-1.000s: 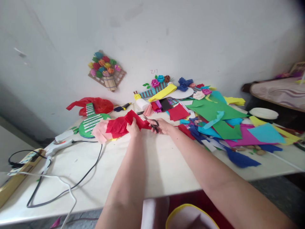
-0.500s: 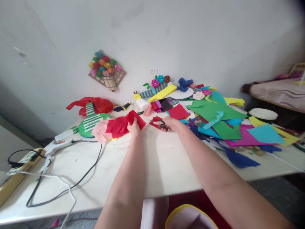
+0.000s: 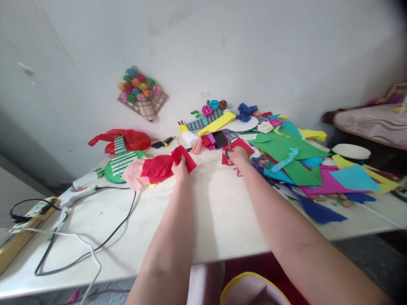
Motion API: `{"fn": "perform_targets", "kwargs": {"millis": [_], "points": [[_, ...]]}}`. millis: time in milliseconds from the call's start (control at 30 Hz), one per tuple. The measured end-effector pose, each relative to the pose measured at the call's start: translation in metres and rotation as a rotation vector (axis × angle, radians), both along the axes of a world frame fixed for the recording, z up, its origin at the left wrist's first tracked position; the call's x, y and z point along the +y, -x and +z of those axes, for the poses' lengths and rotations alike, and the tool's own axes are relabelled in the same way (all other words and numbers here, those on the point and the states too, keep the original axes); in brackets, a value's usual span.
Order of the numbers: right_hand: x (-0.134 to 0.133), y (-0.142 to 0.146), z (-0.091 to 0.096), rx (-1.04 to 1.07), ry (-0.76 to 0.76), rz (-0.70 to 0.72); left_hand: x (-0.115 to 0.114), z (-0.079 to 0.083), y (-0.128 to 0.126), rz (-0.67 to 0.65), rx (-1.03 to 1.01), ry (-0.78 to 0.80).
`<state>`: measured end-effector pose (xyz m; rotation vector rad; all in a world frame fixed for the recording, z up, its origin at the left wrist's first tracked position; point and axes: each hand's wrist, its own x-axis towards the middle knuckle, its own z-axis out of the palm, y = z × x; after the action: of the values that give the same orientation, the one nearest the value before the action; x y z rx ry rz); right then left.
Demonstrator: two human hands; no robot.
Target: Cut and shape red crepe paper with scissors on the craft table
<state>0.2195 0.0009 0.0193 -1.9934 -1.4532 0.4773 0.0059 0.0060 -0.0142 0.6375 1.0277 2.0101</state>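
red crepe in the left, scissors in the right

our left hand (image 3: pixel 180 168) had its fingers (image 3: pixel 182 161) clenched on the red crepe paper (image 3: pixel 157 166). they pinched a folded corner that stood up above the thumb, while the rest of the sheet trailed off to the left across the worktop (image 3: pixel 206 212). our right hand (image 3: pixel 238 155) sat well apart from it, further right. its fingers were curled shut around what looked like the scissors (image 3: pixel 227 150), of which only a dark sliver showed at the hand's left edge. a small red scrap (image 3: pixel 226 161) lay on the worktop just beside that hand, and a red sheet (image 3: pixel 241 144) lay right behind the knuckles.

at the crepe's far left end a pink crepe piece (image 3: pixel 134 176) overlapped it. a green guitar-shaped craft (image 3: pixel 122 163) lay just beyond, with a red plastic bag (image 3: pixel 127 140) behind it against the wall. a glue gun (image 3: pixel 78 191) rested near the left edge, its black cable (image 3: pixel 111 238) looping over the worktop. to the right of our right hand spread a pile of coloured paper (image 3: pixel 318 178), with a green sheet (image 3: pixel 281 146) on top and a stack of paper plates (image 3: pixel 351 151) at its far side. a flower basket craft (image 3: pixel 142 95) hung on the wall above.
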Motion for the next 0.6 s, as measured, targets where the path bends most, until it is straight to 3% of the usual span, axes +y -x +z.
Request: {"fn": "perform_targets", "kwargs": {"millis": [100,200,400,600], "points": [[-0.003,0.013,-0.003,0.108,-0.11,0.09,-0.001,0.0,0.0,0.002,0.013,0.015],[-0.005,0.027,-0.004,0.142,-0.094,0.205,0.0,-0.001,0.0,-0.011,0.026,0.014],[-0.007,0.043,-0.008,-0.223,-0.024,0.214,0.003,-0.003,0.0,-0.034,0.037,0.038],[-0.013,0.053,-0.007,-0.339,-0.054,0.301,0.0,0.001,-0.006,-0.101,0.03,-0.006]]}}
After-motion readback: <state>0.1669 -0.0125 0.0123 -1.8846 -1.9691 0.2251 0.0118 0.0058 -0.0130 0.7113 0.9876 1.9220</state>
